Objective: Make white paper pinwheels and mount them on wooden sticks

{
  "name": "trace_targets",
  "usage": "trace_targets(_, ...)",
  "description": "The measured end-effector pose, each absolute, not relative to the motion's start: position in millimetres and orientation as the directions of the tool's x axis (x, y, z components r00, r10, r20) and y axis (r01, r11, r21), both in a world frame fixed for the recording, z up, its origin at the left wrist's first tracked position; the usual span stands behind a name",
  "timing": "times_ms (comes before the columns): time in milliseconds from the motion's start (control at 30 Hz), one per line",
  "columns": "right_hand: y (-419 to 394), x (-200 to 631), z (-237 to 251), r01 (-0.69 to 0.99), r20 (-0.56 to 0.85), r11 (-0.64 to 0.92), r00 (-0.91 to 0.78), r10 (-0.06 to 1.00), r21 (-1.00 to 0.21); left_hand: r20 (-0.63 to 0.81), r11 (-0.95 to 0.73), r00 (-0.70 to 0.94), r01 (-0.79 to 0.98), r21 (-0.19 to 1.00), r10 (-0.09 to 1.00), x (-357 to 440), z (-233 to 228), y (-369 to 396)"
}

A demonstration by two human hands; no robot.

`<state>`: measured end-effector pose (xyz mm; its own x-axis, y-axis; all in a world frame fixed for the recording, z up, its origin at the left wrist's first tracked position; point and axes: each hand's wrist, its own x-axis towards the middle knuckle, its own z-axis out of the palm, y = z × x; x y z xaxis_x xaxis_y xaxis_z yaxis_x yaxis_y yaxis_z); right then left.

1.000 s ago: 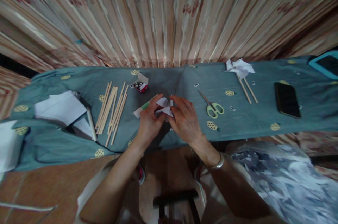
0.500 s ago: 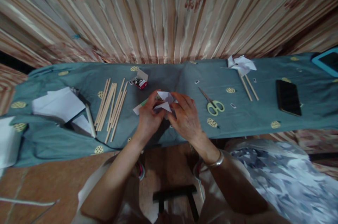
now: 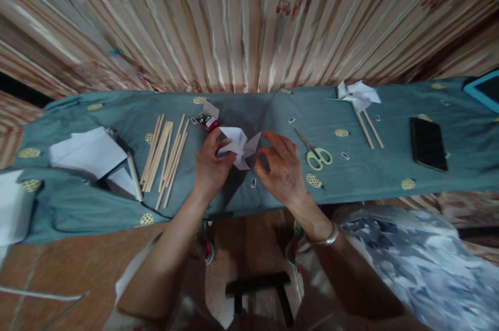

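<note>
Curtain (image 3: 249, 24) across the back, beige, striped, red motifs. Table (image 3: 268, 107) in front, under teal cloth with yellow pineapple print. Clear plastic bag (image 3: 421, 263) at lower right, packed with white and grey-blue pieces. White paper sheets (image 3: 88, 154) piled at table's left end. Just right of those, wooden sticks (image 3: 158, 157) in loose rows, roughly parallel. Right hand (image 3: 283, 170) beside paper's right side, thumb and index apart, fingertips close to one point; cannot tell if touching. Left hand (image 3: 212, 164) pinching the other side, thumb in front. Both hands apart, paper between. Right of center, near back edge: white pinwheel heads (image 3: 358, 96), overlapping, with two sticks pointing toward the person. Black phone (image 3: 428, 144) flat, farther right. Paper pinwheel (image 3: 237, 144) in left hand, over table middle, points splayed. Scissors (image 3: 317, 158), green handles, right of right hand, tips angled away. Small red-and-white box (image 3: 208, 117), lid up, shiny metal bits inside, just beyond left hand.
</note>
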<state>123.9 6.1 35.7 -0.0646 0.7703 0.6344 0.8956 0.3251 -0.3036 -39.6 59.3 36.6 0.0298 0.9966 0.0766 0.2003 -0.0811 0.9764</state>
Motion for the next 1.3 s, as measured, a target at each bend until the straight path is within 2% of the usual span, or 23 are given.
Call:
trace_targets(133,10.3,140.7,28.3,0.891,0.620,0.266,0.022,0.785,-0.369,-0.016,0.016,-0.001,-0.038,0.999,1.000,-41.5,33.7,65.2)
trace_targets(233,12.1,148.5,21.4,0.882,0.542,0.206,0.065,0.838,-0.425,-0.058,0.066,0.042,-0.215,0.974,0.997,-38.1,36.8,63.5)
trace_targets(333,13.1,149.7,17.8,0.806,0.423,0.151,0.131,0.897,-0.572,-0.099,0.119,0.084,-0.292,0.949,0.992,-34.5,41.1,59.8)
trace_targets(433,14.9,145.7,18.9,0.532,0.261,0.102,0.234,0.937,-0.841,-0.160,0.188,0.110,-0.337,0.922,0.981,-32.8,43.1,57.3)
trace_targets(500,16.2,140.3,22.0,0.201,0.072,0.018,0.263,0.962,-0.979,-0.194,0.225,0.118,-0.360,0.906,0.974,-32.0,43.1,56.4)
trace_targets(533,16.6,136.9,24.1,0.019,-0.035,-0.041,0.249,0.968,-0.999,-0.203,0.235,0.124,-0.364,0.901,0.971,-31.5,42.9,55.9)
trace_targets(600,16.3,129.1,29.4,-0.294,-0.201,-0.142,0.180,0.963,-0.945,-0.205,0.242,0.140,-0.361,0.901,0.969,-30.0,42.4,54.7)
trace_targets(633,15.8,125.2,32.3,-0.399,-0.247,-0.172,0.144,0.958,-0.901,-0.202,0.243,0.148,-0.357,0.902,0.968,-29.1,42.2,54.0)
trace_targets(700,14.2,118.0,37.8,-0.504,-0.280,-0.202,0.083,0.956,-0.840,-0.197,0.243,0.163,-0.355,0.903,0.967,-26.9,42.3,52.2)
trace_targets(800,12.3,110.7,42.8,-0.538,-0.282,-0.210,0.054,0.958,-0.817,-0.193,0.248,0.181,-0.365,0.897,0.964,-23.8,42.7,49.1)
trace_targets(967,12.4,107.2,40.8,-0.560,-0.284,-0.180,0.103,0.953,-0.809,-0.191,0.250,0.193,-0.355,0.901,0.962,-21.4,41.7,45.0)
trace_targets(1300,12.9,106.7,35.9,-0.558,-0.284,-0.139,0.183,0.941,-0.818,-0.081,0.113,0.148,-0.222,0.968,0.986,-19.0,32.5,47.1)
